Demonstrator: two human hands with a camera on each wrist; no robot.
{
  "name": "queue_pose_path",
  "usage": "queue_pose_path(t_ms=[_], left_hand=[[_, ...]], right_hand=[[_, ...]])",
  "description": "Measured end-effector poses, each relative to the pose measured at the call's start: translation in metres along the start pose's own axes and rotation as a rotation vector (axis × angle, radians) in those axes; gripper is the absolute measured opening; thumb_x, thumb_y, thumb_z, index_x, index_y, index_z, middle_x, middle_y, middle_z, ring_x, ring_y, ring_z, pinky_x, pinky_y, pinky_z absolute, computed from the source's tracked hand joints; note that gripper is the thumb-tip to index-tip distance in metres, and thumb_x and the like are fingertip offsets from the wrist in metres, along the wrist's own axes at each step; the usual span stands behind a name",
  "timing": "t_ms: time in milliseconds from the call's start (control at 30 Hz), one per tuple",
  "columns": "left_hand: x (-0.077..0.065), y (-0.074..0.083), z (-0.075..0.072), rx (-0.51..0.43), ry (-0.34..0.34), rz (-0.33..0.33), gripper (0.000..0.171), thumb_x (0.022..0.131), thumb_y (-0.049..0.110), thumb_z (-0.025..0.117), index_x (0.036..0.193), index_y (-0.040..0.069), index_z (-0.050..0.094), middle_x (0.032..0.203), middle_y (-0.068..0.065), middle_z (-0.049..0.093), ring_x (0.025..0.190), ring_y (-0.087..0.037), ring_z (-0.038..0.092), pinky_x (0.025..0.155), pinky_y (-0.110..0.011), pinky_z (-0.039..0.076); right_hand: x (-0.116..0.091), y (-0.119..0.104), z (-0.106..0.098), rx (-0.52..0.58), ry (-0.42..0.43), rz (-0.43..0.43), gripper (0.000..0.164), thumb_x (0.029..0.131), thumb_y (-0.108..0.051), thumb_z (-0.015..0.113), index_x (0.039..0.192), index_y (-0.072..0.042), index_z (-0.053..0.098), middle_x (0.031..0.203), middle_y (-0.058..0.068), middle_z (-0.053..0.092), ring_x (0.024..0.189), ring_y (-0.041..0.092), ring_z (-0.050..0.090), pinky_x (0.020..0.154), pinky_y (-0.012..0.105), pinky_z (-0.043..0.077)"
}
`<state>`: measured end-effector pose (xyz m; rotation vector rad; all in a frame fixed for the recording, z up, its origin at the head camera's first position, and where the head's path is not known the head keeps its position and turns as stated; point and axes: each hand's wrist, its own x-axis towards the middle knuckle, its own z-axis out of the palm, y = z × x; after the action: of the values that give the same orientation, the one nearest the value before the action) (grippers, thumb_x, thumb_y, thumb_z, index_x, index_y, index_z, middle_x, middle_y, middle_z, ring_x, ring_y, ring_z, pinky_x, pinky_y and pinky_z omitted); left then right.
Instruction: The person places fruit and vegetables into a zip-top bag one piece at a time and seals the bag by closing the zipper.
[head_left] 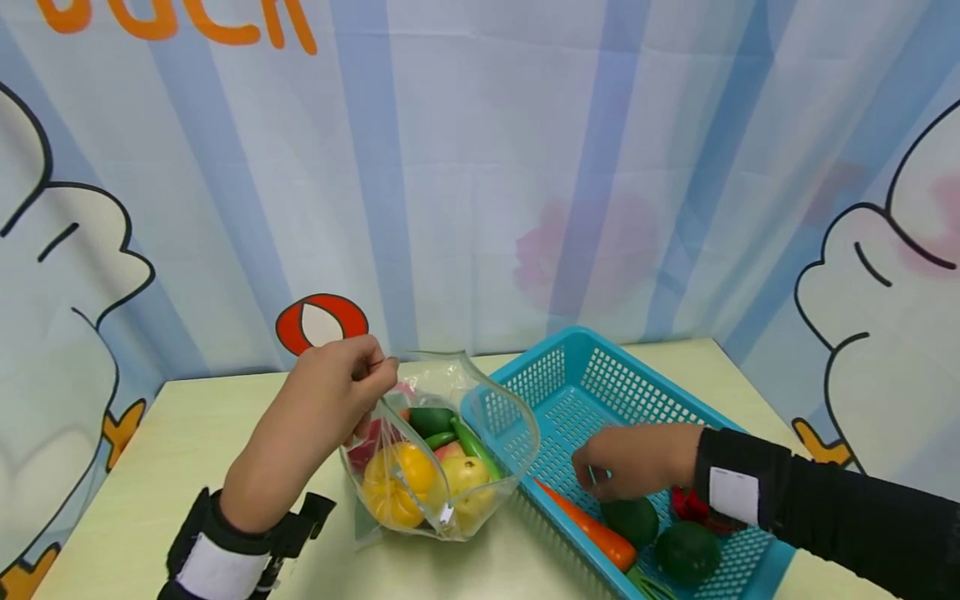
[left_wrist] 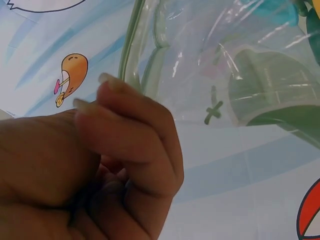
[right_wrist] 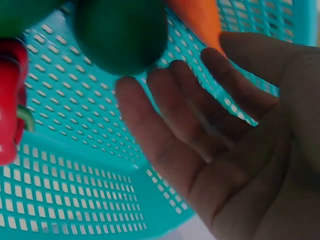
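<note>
My left hand (head_left: 322, 408) pinches the upper left edge of a clear zip bag (head_left: 517, 421), holding its mouth open. Inside the bag are a yellow pumpkin (head_left: 396, 496), a yellow-green round fruit (head_left: 467, 479), a long green pepper (head_left: 474, 443) and a dark green oval piece (head_left: 430, 419). My right hand (head_left: 645, 457) reaches into a blue basket (head_left: 697, 410). Its relaxed fingers are spread beside a dark green, avocado-like piece (right_wrist: 120, 35), with nothing gripped. A carrot (head_left: 592, 527), another dark green piece (head_left: 686, 552) and a red pepper (right_wrist: 9, 107) lie in the basket.
The bag and basket stand side by side on a pale yellow table (head_left: 300, 483); the basket's left rim is close to the bag. Behind the table hangs a striped blue-and-white cloth (head_left: 465, 167) with cartoon drawings.
</note>
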<state>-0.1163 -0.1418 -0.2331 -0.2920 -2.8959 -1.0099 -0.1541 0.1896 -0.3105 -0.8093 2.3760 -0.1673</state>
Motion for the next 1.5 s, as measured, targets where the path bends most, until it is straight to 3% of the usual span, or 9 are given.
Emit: queue_pose_path(t_ms=[333,467,700,833,1033,1200,1367,1500], left_hand=[[-0.001,-0.002,0.000,-0.005,-0.003,0.008,0.024,0.099,0.024,0.052,0.081,0.008,0.054,0.054,-0.005,0.051,0.044,-0.020,0.051,0.049,-0.031,0.045],[-0.001,-0.003,0.000,-0.009,-0.004,0.011,0.024,0.099,0.024,0.052,0.081,0.008,0.054,0.053,-0.005,0.051,0.044,-0.020,0.051,0.050,-0.032,0.045],[-0.002,-0.003,0.001,-0.016,-0.008,0.004,0.022,0.098,0.023,0.052,0.081,0.008,0.055,0.053,-0.005,0.052,0.044,-0.019,0.052,0.050,-0.031,0.045],[-0.002,-0.001,0.000,-0.008,-0.009,0.010,0.022,0.098,0.022,0.051,0.081,0.008,0.054,0.054,-0.005,0.052,0.045,-0.019,0.052,0.050,-0.031,0.045],[-0.002,-0.001,-0.001,0.005,-0.009,0.001,0.022,0.097,0.022,0.051,0.081,0.008,0.054,0.054,-0.005,0.051,0.045,-0.019,0.051,0.050,-0.031,0.044],[-0.002,-0.001,0.000,0.003,-0.008,-0.001,0.023,0.098,0.023,0.051,0.081,0.009,0.054,0.055,-0.005,0.050,0.045,-0.019,0.051,0.051,-0.031,0.044],[-0.002,-0.001,0.000,0.018,0.005,0.017,0.022,0.097,0.022,0.051,0.080,0.009,0.054,0.057,-0.004,0.049,0.046,-0.019,0.050,0.051,-0.031,0.044],[-0.002,-0.002,-0.001,0.017,0.006,0.022,0.022,0.097,0.022,0.051,0.080,0.009,0.054,0.057,-0.004,0.050,0.046,-0.019,0.050,0.051,-0.031,0.044]], right_hand=[[0.002,0.008,0.019,-0.007,-0.049,0.134,0.020,0.080,-0.018,0.077,0.098,-0.018,0.067,0.101,-0.005,0.061,0.080,0.011,0.050,0.067,0.029,0.046],[0.005,0.009,0.022,0.001,-0.066,0.147,0.024,0.077,-0.018,0.079,0.097,-0.019,0.068,0.102,-0.006,0.060,0.080,0.012,0.049,0.066,0.029,0.045],[0.006,0.013,0.025,-0.085,-0.113,0.158,0.035,0.073,-0.017,0.083,0.103,-0.019,0.067,0.102,-0.006,0.060,0.084,0.010,0.049,0.072,0.029,0.049],[0.004,0.014,0.020,-0.054,-0.108,0.165,0.035,0.073,-0.019,0.084,0.104,-0.019,0.066,0.104,-0.006,0.059,0.085,0.011,0.049,0.074,0.030,0.049],[0.002,0.009,0.009,0.016,-0.019,0.148,0.033,0.078,-0.020,0.081,0.107,-0.020,0.064,0.110,-0.001,0.053,0.085,0.016,0.051,0.070,0.034,0.048],[0.000,0.000,-0.005,0.064,0.101,0.074,0.031,0.084,-0.023,0.077,0.111,-0.024,0.062,0.110,0.000,0.048,0.084,0.016,0.052,0.068,0.032,0.047],[-0.002,-0.017,-0.024,0.031,0.241,-0.030,0.035,0.089,-0.027,0.072,0.122,-0.023,0.059,0.117,0.000,0.048,0.084,0.013,0.053,0.069,0.028,0.047],[-0.006,-0.035,-0.037,-0.004,0.361,-0.071,0.039,0.091,-0.030,0.070,0.128,-0.026,0.056,0.131,0.000,0.047,0.093,0.012,0.055,0.074,0.027,0.049]])
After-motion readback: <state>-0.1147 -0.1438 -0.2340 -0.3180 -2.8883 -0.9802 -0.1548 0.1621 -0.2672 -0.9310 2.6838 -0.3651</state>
